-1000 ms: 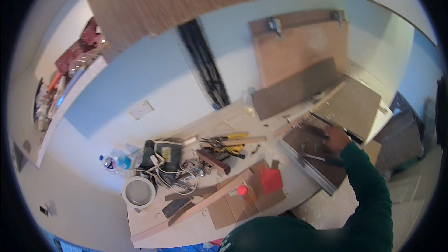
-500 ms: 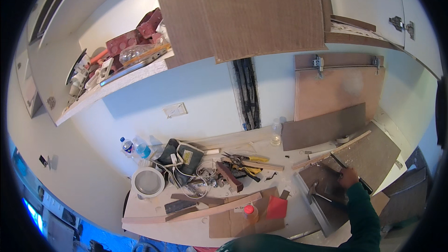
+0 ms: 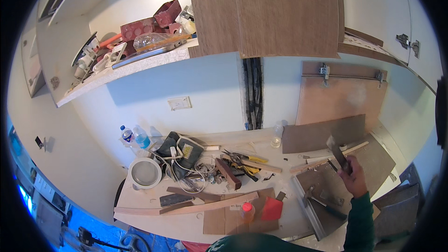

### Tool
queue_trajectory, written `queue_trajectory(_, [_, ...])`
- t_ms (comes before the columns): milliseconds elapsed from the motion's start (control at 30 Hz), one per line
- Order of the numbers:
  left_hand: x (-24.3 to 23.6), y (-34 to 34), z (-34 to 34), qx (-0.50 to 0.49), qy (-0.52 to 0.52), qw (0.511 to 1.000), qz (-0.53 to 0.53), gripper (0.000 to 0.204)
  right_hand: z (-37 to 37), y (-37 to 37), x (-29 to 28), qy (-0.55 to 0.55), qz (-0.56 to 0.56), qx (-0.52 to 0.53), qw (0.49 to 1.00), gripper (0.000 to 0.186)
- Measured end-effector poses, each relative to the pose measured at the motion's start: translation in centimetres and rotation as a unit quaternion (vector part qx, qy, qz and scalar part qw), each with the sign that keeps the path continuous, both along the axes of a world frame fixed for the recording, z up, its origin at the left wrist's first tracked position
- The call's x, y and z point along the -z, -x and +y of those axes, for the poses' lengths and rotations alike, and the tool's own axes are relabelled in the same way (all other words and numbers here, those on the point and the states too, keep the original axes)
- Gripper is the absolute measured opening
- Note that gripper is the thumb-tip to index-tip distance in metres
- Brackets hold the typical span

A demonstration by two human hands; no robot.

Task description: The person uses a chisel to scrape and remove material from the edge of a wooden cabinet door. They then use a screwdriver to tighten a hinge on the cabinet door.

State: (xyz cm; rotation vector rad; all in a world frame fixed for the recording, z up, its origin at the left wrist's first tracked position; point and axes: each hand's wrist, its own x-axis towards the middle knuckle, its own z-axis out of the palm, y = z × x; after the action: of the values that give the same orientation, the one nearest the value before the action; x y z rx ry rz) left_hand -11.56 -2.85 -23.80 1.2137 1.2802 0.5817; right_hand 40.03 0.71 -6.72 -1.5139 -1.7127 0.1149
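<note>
My right hand, in a green sleeve, is closed around a flat-bladed hand tool. Its broad grey blade points up and away, above the back edge of a brown board; whether it is a scraper or a chisel I cannot tell. Close to the fingers shows the end of a thin dark bar, the rest hidden by the hand. A hammer with a dark handle lies on the brown board, nearer to me than the hand. A metal channel runs along the board's left side. My left hand is out of view.
Pliers, a white cable and a grey bag crowd the worktop's middle. Wood strips, a red-capped bottle and a red sheet lie nearer. Overhead hangs an open cabinet with red boxes.
My right hand has risen from the board, lifting the flat-bladed tool upright. The hammer's handle now shows in full. My view has shifted slightly.
</note>
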Motion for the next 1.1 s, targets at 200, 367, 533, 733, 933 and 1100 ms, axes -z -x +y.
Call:
queue_trajectory(200, [-1.5,-0.1,0.2,0.016,-0.031,0.999,-0.006,0.035,-1.9,6.5,-11.4,-0.062,-0.025,-0.097,0.993,0.059])
queue_trajectory(367, [-2.4,0.4,-0.3,0.020,-0.048,0.999,-0.013,0.034,-1.7,11.0,-18.0,-0.273,-0.187,-0.142,0.933,0.062])
queue_trajectory(533, [-2.5,1.2,-0.6,0.031,-0.046,0.998,-0.009,0.033,-1.3,12.2,-21.9,-0.313,-0.271,-0.094,0.905,0.073])
queue_trajectory(733, [-1.4,3.1,-1.9,0.026,-0.023,0.999,0.008,0.032,0.1,12.5,-23.3,-0.336,-0.319,-0.061,0.884,0.071])
queue_trajectory(933, [0.6,5.6,-3.7,0.012,0.022,0.999,0.034,0.031,0.2,14.3,-24.0,-0.335,-0.321,-0.034,0.885,0.063])
queue_trajectory(1100, [2.8,8.1,-6.0,-0.009,0.070,0.996,0.056,0.030,1.0,14.4,-24.0,-0.358,-0.331,-0.030,0.873,0.062])
